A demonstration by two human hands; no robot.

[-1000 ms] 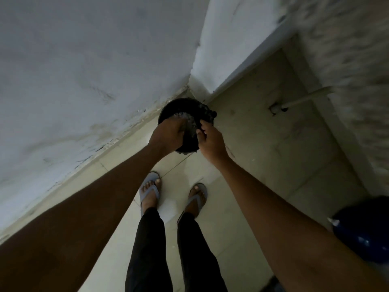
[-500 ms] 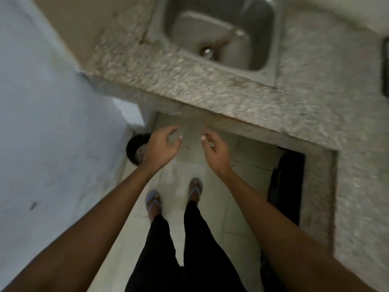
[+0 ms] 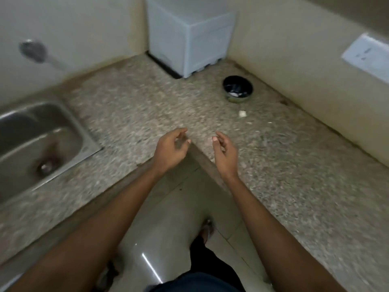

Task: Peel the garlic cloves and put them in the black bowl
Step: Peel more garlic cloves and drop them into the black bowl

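Speckled granite counter [image 3: 130, 106] fills the middle of the frame, wrapping an inner corner where both hands hover: the left hand [image 3: 169, 151] and the right hand [image 3: 225, 153] are each empty, fingers loosely curled and apart, holding nothing. The black bowl [image 3: 237, 88] sits in the upper right of centre, near the back wall and well apart from both hands, with something pale inside it; a small white piece, probably a garlic clove [image 3: 242, 113], lies on the granite just below the bowl, and a smaller pale fleck lies to its right. The likeliest slip, as I judge it, is a clumsy reach: the clove is small and pale against a mottled surface, so fingers could nudge it aside or miss it, and a sweeping hand could knock the bowl toward the wall. Motion blur softens everything, so I cannot tell whether that piece is peeled or still in its skin, nor what exactly lies in the bowl. A steel sink [image 3: 31, 140] is cut off at the left edge, and a pale plastic box [image 3: 189, 36] at the top.
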